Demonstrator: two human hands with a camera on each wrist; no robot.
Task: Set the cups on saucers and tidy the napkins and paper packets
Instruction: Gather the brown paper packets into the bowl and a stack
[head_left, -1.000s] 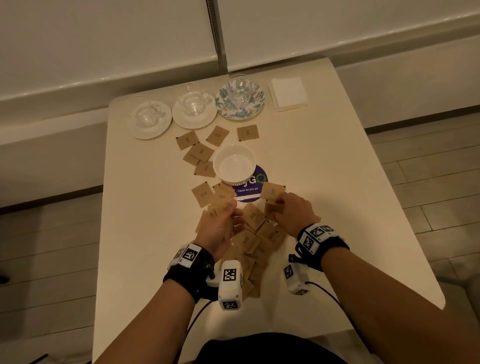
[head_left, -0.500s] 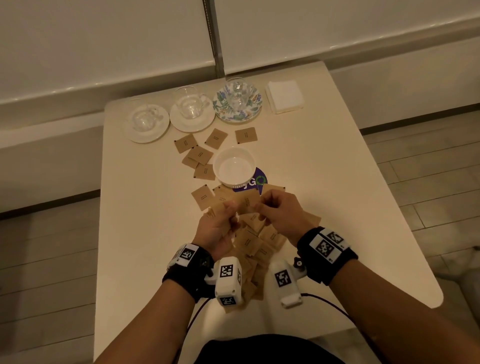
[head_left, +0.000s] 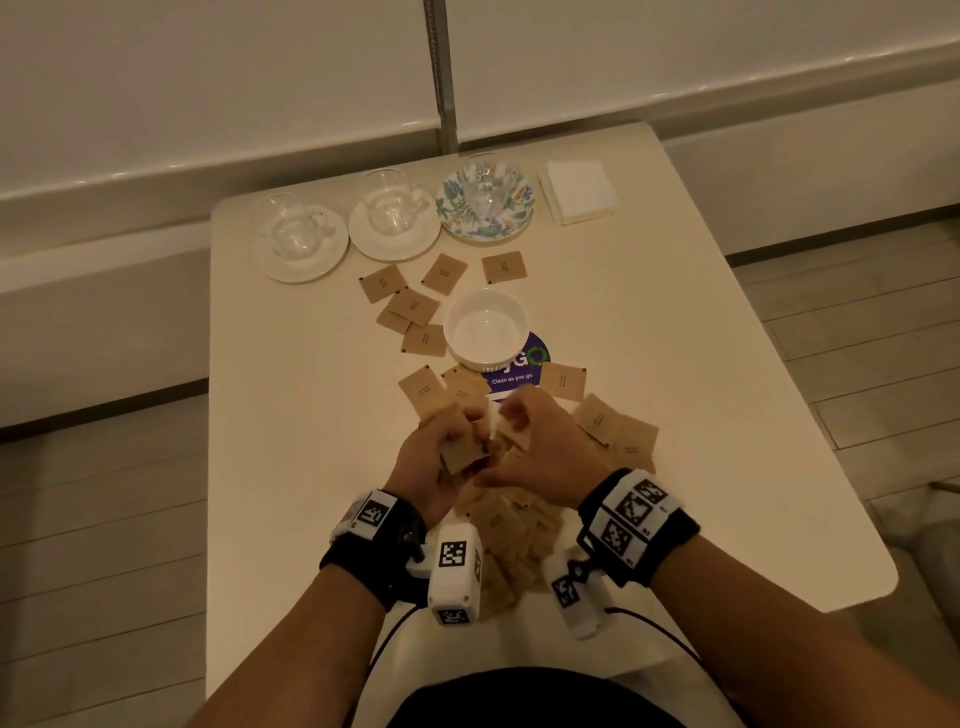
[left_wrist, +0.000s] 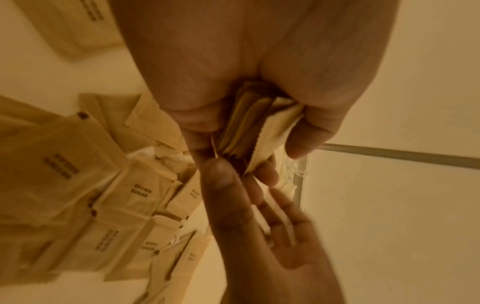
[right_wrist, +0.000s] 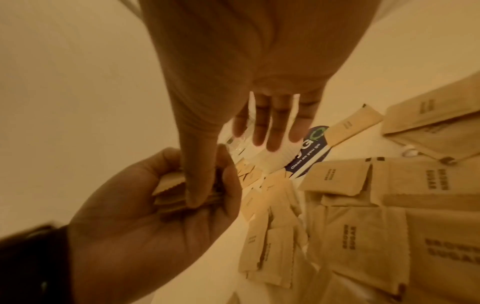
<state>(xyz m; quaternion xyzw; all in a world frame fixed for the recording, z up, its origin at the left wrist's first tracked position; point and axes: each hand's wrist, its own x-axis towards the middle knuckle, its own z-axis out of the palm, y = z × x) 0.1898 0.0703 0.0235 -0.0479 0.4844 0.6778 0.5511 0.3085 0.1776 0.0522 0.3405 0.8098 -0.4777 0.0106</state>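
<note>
Gripping packet stack (left_wrist: 241, 131), left hand (head_left: 441, 462); right hand (head_left: 540, 457) touching, bowl (head_left: 485, 332) beyond, perhaps empty.

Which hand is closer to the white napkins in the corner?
The right hand. The white napkins lie far off on its side of the table. The left hand, gripping a stack of packets, sits farther away.
</note>
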